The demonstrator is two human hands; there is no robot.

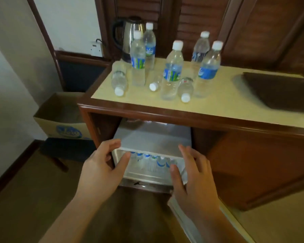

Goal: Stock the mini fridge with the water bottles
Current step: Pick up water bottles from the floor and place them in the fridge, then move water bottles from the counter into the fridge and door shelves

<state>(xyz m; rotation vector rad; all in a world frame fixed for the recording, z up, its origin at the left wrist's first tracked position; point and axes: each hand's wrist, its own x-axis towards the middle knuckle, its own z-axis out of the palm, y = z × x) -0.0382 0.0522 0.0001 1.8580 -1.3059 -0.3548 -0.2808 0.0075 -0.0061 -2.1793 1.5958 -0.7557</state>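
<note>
In the head view, the mini fridge (152,137) sits in the wooden cabinet (253,155) at the centre of the frame, its front open on a row of water bottles (151,161) inside. The left hand (102,170) and right hand (194,179) hover before the opening, fingers spread, holding nothing. On the countertop (218,100) above, five bottles (172,71) stand and three lie flat, near an electric kettle (130,35). A cardboard box (61,118) stands at left.
</note>
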